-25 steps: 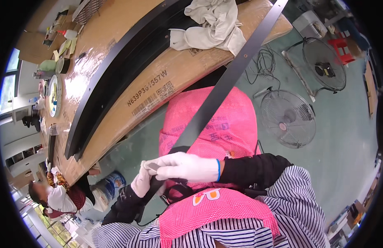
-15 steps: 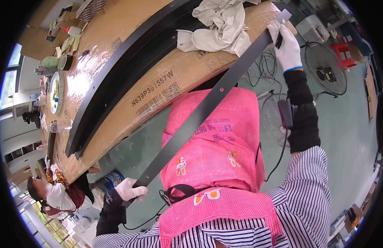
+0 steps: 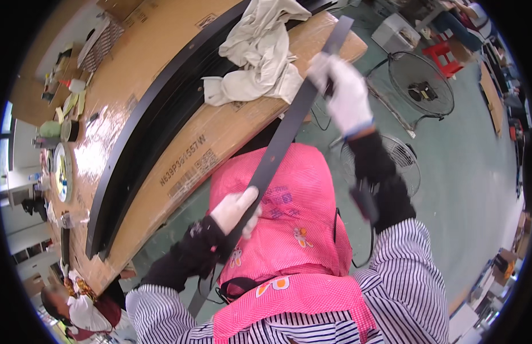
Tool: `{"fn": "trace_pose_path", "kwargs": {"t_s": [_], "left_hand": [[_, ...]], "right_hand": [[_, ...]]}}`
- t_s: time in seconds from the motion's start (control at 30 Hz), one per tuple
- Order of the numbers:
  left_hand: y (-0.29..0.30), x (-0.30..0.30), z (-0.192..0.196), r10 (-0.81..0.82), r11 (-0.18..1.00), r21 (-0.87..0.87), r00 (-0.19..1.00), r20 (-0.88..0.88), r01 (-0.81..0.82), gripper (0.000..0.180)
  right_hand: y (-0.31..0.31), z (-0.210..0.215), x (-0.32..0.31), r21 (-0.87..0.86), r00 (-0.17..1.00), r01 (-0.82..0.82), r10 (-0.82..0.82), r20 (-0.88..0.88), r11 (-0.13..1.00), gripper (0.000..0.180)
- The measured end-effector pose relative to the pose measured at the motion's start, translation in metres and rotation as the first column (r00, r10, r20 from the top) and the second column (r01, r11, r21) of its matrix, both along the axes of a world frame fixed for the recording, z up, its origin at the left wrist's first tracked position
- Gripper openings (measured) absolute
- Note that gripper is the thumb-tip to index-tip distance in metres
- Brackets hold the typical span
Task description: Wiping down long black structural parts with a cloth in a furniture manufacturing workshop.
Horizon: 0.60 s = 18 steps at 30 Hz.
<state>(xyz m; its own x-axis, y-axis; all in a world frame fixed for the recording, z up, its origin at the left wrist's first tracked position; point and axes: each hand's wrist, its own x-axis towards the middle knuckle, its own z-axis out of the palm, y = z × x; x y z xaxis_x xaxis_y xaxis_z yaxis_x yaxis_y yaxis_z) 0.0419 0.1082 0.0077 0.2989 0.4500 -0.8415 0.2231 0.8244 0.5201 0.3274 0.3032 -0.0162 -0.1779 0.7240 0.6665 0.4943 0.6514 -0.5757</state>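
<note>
- Long flat black strip (image 3: 277, 149) slants from seven o'clock to one o'clock over a pink apron (image 3: 289, 229).
- Left hand (image 3: 236, 211) clasps its lower part; right hand (image 3: 343, 94) closes round the upper end, nearer the cardboard-covered bench (image 3: 162, 132).

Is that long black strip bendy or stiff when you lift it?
Probably fairly stiff: the black strip looks straight between the left hand and right hand. It seems light for its length, being thin and flat. Both gloved hands grip it, so it may be awkward one-handed.
</note>
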Motion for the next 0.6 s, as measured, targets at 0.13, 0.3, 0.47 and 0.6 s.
{"fn": "trace_pose_path", "kwargs": {"t_s": [0.13, 0.3, 0.47, 0.6], "left_hand": [[-0.048, -0.022, 0.022, 0.017, 1.0, 0.021, 1.0, 0.004, -0.017, 0.052], [-0.118, -0.05, 0.05, 0.049, 0.994, -0.089, 0.994, -0.096, -0.057, 0.044], [-0.175, -0.072, 0.067, 0.003, 0.993, -0.112, 0.963, -0.269, -0.034, 0.049], [-0.191, -0.061, 0.059, -0.02, 1.0, -0.014, 0.955, -0.296, 0.017, 0.046]], "right_hand": [[-0.154, 0.048, -0.081, -0.585, 0.651, -0.751, 0.193, -0.734, 0.304, 0.02], [-0.16, 0.033, -0.074, -0.511, 0.516, -0.831, 0.037, -0.856, -0.22, 0.031], [-0.009, -0.004, 0.023, -0.593, 0.751, -0.622, 0.173, -0.638, 0.512, 0.028], [0.091, -0.02, 0.085, -0.494, 0.561, -0.308, -0.265, -0.785, 0.813, 0.023]]}}
